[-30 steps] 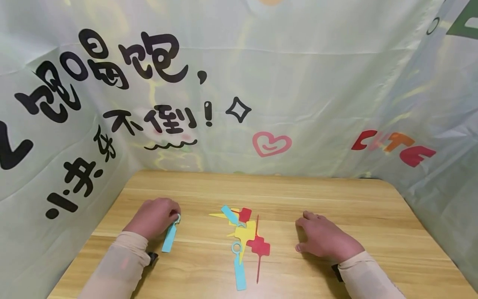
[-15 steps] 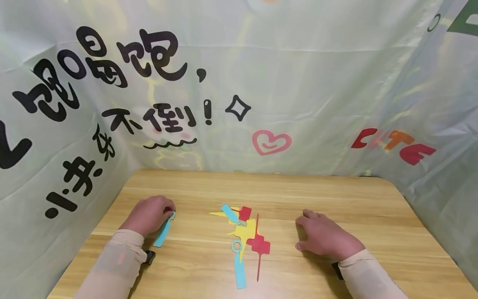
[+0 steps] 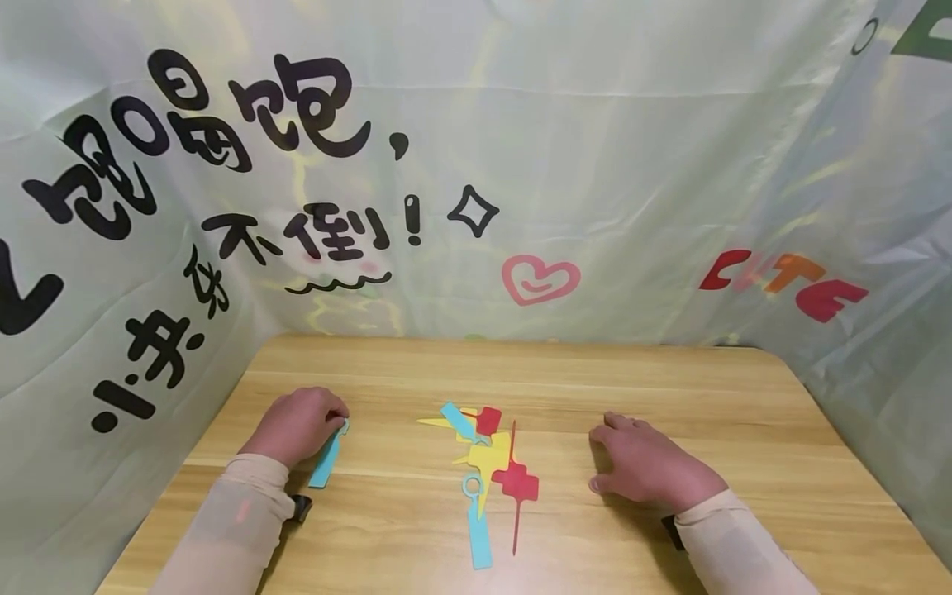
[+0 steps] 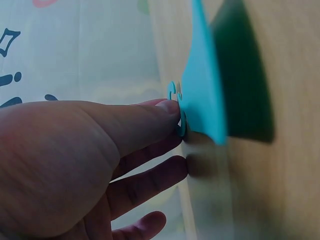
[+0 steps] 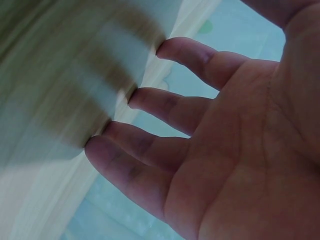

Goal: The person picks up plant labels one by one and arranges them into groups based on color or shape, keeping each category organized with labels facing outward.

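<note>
On the left side of the table, my left hand [image 3: 297, 426] pinches a light blue plastic plant tag [image 3: 326, 463] by its ring end. In the left wrist view, thumb and finger grip the hooked ring, and the flat blade of the tag [image 4: 202, 85] tilts off the wood, casting a shadow. My right hand [image 3: 654, 463] rests on the table at right, holding nothing; its fingertips touch the wood in the right wrist view. Between the hands lie overlapping tags: a yellow tag [image 3: 487, 459], a red tag [image 3: 521, 483], a blue ring tag [image 3: 479, 537] and others.
Behind the pile's middle, another blue tag [image 3: 456, 419] and a red tag [image 3: 487, 421] overlap more yellow. The wooden table [image 3: 632, 380] has rounded back corners. A printed pale cloth [image 3: 610, 182] hangs along its back and sides.
Over the last second my left hand has moved slightly left and back, carrying the blue plant tag with it. The right hand and the pile stay put.
</note>
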`<action>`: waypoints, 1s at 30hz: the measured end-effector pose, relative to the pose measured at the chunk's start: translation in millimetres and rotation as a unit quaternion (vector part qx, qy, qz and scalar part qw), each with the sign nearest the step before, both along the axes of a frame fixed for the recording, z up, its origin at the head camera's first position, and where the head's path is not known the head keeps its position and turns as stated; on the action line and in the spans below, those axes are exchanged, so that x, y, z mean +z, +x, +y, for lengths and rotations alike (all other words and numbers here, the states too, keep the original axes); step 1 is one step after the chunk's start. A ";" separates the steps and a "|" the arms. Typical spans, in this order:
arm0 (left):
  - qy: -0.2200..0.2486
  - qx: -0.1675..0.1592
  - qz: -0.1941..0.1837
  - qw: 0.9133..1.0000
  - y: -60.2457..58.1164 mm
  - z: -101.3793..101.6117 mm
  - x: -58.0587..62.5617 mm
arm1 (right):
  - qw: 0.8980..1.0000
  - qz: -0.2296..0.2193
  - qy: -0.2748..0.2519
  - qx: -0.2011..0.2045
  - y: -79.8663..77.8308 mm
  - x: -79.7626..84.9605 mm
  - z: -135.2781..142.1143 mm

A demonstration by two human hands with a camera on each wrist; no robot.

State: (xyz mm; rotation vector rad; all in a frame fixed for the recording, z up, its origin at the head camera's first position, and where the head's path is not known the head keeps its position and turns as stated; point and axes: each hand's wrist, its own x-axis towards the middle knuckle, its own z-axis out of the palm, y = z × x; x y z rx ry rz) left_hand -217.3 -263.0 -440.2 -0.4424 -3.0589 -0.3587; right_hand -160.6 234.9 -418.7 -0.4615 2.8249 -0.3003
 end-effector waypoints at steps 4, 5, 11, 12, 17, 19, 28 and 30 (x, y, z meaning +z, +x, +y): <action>-0.004 0.003 0.000 1.000 0.0 0.8 0.9 | 1.000 -0.005 0.001 -0.004 -1.7 -1.6 0.5; -0.005 0.003 0.000 1.000 0.0 0.9 1.0 | 1.000 -0.004 0.002 -0.003 -1.9 -1.7 0.5; -0.002 0.007 0.001 1.000 0.4 1.4 1.0 | 1.000 -0.009 -0.001 -0.002 -2.9 -1.6 1.5; 0.000 0.007 0.001 1.000 0.5 1.4 0.8 | 1.000 -0.009 -0.003 -0.003 -3.0 -1.9 2.0; 0.007 0.009 -0.005 1.000 0.0 0.6 -2.2 | 1.000 -0.013 -0.006 -0.010 -3.0 -3.7 3.9; 0.010 0.006 -0.008 1.000 -0.5 0.4 -2.8 | 1.000 -0.015 -0.007 -0.010 -2.3 -3.5 3.8; 0.014 -0.021 0.010 1.000 3.3 14.9 18.2 | 1.000 -0.013 -0.012 -0.012 -0.5 -1.0 1.7; 0.005 -0.034 0.016 0.999 3.7 28.9 26.6 | 1.000 -0.009 -0.012 -0.011 -0.3 -0.9 1.7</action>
